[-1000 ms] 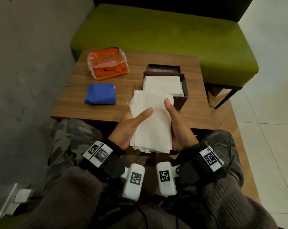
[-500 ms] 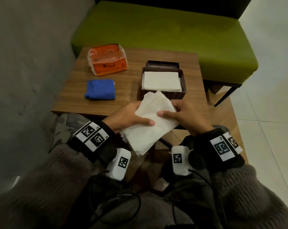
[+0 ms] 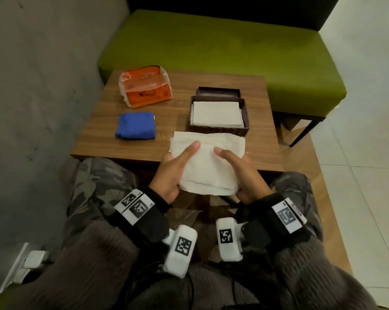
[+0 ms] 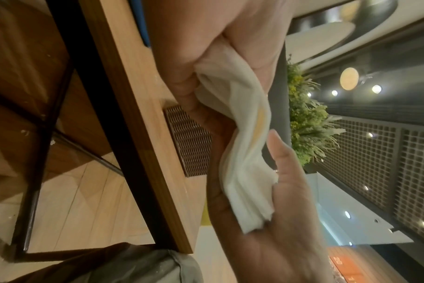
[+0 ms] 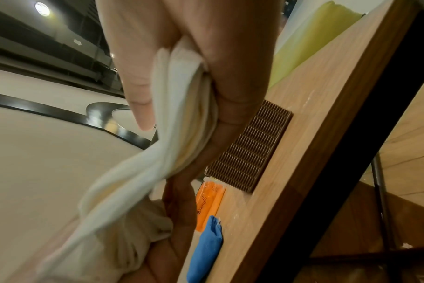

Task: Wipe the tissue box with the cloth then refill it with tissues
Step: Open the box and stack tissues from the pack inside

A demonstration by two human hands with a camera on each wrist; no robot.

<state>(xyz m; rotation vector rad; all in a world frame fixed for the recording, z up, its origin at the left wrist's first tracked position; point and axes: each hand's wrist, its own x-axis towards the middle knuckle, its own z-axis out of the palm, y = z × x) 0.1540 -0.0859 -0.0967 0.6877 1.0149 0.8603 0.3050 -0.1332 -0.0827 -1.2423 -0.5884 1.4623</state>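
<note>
a green bench [image 3: 222,54] stands behind the wooden table [image 3: 104,130], beside a grey wall [image 3: 39,86]

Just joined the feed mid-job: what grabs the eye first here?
The white stack of tissues held over the table's near edge, the left hand and right hand gripping its sides with thumbs on top. Just beyond it sits the dark tissue box, already holding tissues. To the left on the table lie a folded blue cloth and an orange tissue pack.

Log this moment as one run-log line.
step: refill | left hand + right hand: grip tissue stack | tissue box: part-filled | cloth: on table
</note>
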